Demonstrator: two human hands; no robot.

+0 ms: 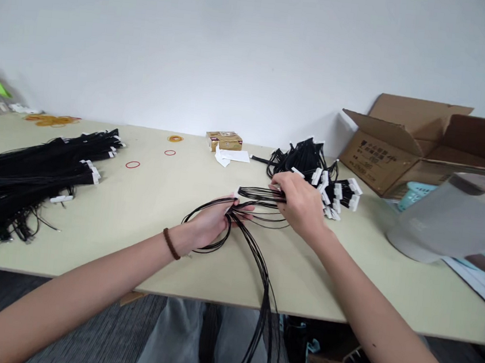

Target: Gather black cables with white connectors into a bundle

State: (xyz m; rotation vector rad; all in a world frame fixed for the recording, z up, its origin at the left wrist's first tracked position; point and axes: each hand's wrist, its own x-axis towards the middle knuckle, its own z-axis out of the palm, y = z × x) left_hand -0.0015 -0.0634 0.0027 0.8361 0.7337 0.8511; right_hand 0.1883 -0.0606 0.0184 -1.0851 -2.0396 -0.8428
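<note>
Between my hands is a black wire harness (256,258), partly looped, its loose wires hanging over the table's front edge. My left hand (216,219) is closed around the bundle near a small white connector; loops of wire stick out around the wrist. Fingers of my right hand (298,202) pinch the flat row of wires a little to the right. Just behind the right hand lies a pile of coiled black harnesses (306,156) with white connectors (338,200). Part of the pile is hidden by that hand.
Long black harnesses (41,154) cover the table's left side. Red rubber bands (132,165), a pile of yellow bands (52,120), a small gold box (224,140) and white paper (234,156) lie toward the wall. An open cardboard box (384,153) and a large grey tumbler (450,218) stand at right.
</note>
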